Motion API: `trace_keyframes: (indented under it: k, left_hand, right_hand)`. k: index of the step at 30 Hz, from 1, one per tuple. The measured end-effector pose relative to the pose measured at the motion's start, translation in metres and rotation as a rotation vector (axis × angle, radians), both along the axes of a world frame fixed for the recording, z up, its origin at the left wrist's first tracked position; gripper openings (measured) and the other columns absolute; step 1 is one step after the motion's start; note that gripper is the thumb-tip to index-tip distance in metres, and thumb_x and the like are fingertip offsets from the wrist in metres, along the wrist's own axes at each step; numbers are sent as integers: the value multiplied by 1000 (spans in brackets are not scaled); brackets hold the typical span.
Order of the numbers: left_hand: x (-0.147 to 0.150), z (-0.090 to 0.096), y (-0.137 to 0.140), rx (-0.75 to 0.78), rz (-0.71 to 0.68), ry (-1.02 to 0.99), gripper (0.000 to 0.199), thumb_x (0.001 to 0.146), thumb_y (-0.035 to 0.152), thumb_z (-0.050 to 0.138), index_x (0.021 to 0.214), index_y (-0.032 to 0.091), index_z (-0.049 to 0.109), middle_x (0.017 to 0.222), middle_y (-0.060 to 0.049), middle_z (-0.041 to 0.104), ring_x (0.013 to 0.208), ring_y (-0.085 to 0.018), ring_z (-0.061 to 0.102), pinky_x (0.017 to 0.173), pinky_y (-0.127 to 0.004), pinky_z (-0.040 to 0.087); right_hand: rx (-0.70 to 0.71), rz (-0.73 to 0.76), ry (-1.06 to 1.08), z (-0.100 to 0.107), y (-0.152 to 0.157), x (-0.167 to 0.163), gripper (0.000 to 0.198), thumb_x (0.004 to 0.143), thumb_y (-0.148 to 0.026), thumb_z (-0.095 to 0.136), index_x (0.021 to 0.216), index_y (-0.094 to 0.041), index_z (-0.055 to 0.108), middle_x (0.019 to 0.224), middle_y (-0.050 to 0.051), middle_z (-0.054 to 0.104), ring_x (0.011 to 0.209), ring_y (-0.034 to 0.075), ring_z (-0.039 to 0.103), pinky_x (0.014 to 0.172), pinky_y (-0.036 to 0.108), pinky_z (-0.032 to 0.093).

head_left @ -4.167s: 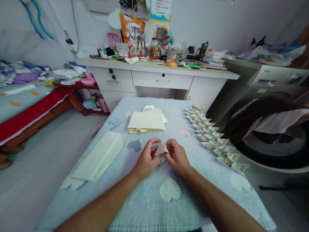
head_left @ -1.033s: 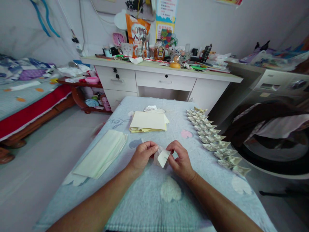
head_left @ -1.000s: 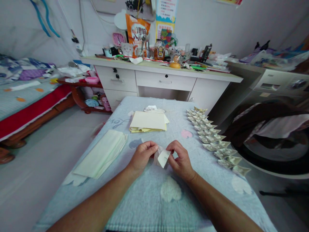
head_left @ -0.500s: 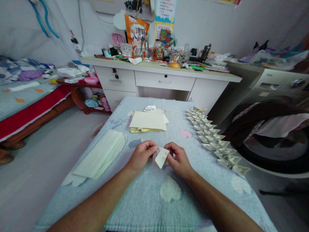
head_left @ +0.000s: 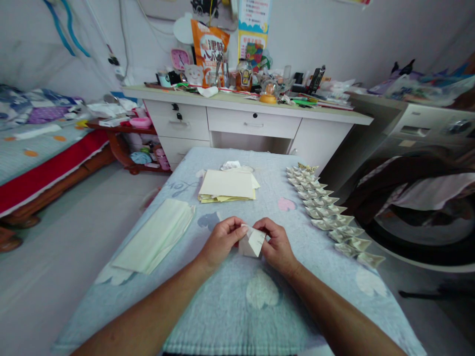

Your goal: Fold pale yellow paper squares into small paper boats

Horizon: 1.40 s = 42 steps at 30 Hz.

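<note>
The left hand (head_left: pixel 221 243) pinches the upper left of a folded paper (head_left: pixel 252 243) between thumb and fingers, while the right hand (head_left: pixel 277 247) grips its right side, some fingertips hidden behind it. The paper is between the hands — over the near middle of the cloth (head_left: pixel 218 311). To the left lie long pale sheets (head_left: pixel 156 236); on the far side sits a cream stack (head_left: pixel 226 183), a crumpled white piece (head_left: pixel 230 165) just beyond. Folded boats (head_left: pixel 325 211) line the right edge, near to far.
</note>
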<state>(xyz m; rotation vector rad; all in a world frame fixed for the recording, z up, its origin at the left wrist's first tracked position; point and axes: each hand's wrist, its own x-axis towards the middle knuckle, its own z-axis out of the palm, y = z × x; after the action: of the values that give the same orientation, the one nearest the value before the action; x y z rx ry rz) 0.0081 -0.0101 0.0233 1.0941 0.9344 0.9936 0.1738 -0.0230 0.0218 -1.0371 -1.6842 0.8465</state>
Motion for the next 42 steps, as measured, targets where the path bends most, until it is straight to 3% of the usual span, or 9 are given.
trace_keyframes:
  k: [6, 14, 18, 21, 25, 33, 38, 42]
  left_hand:
    - [2, -1, -2, -5, 5, 14, 27, 72, 38, 71, 72, 13, 63, 61, 2, 57, 55, -10, 48, 54, -21, 35]
    - [-4, -4, 1, -8, 30, -2, 26, 74, 38, 71, 73, 14, 62, 62, 1, 59, 56, -10, 50, 55, -21, 37]
    - [-5, -3, 3, -7, 43, 14, 27, 73, 39, 70, 73, 14, 61, 63, 1, 59, 56, -10, 50, 54, -21, 36]
    - [-6, -3, 3, 29, 53, 51, 25, 73, 38, 70, 72, 15, 61, 61, 2, 58, 55, -10, 49, 53, -20, 35]
    - [-8, -3, 3, 85, 46, 114, 24, 73, 38, 71, 72, 15, 62, 60, 3, 57, 55, -10, 48, 53, -21, 34]
    - [-7, -3, 1, 111, -22, 66, 24, 77, 37, 67, 87, 15, 64, 74, -1, 63, 66, -12, 54, 62, -22, 40]
    - [-5, -5, 3, 87, -7, 80, 23, 77, 37, 67, 77, 15, 62, 66, 2, 59, 60, -11, 51, 59, -21, 39]
    - [-5, -6, 3, 152, -13, 160, 24, 79, 37, 65, 73, 15, 60, 61, 3, 53, 57, -9, 46, 55, -20, 36]
  right_hand:
    - [-47, -2, 59, 0, -2, 0, 4, 79, -19, 55, 78, -18, 59, 66, -3, 55, 59, 11, 48, 56, 21, 39]
    - [-91, 25, 74, 1, -2, 7, 23, 90, -26, 48, 93, -19, 69, 82, 3, 66, 73, 15, 58, 66, 26, 44]
    - [-95, 13, 102, 2, -1, 10, 31, 92, -34, 42, 101, -19, 68, 79, 3, 63, 69, 15, 55, 62, 26, 43]
    - [-129, 29, 101, 3, 0, 8, 32, 91, -42, 46, 91, -17, 66, 73, 2, 58, 65, 14, 52, 58, 24, 40]
    - [-274, 86, 152, 1, 4, 4, 30, 82, -46, 59, 74, -17, 58, 60, -2, 49, 54, 11, 43, 51, 22, 35]
    - [-329, 63, 278, -3, 7, 3, 31, 79, -47, 64, 73, -17, 55, 60, -3, 49, 53, 9, 42, 49, 21, 32]
    - [-347, 104, 290, -5, 7, 4, 30, 79, -45, 65, 75, -17, 56, 62, -3, 50, 53, 9, 42, 50, 21, 32]
    - [-344, 132, 273, -4, 8, 5, 28, 81, -44, 62, 77, -16, 58, 63, -3, 50, 55, 9, 42, 51, 21, 32]
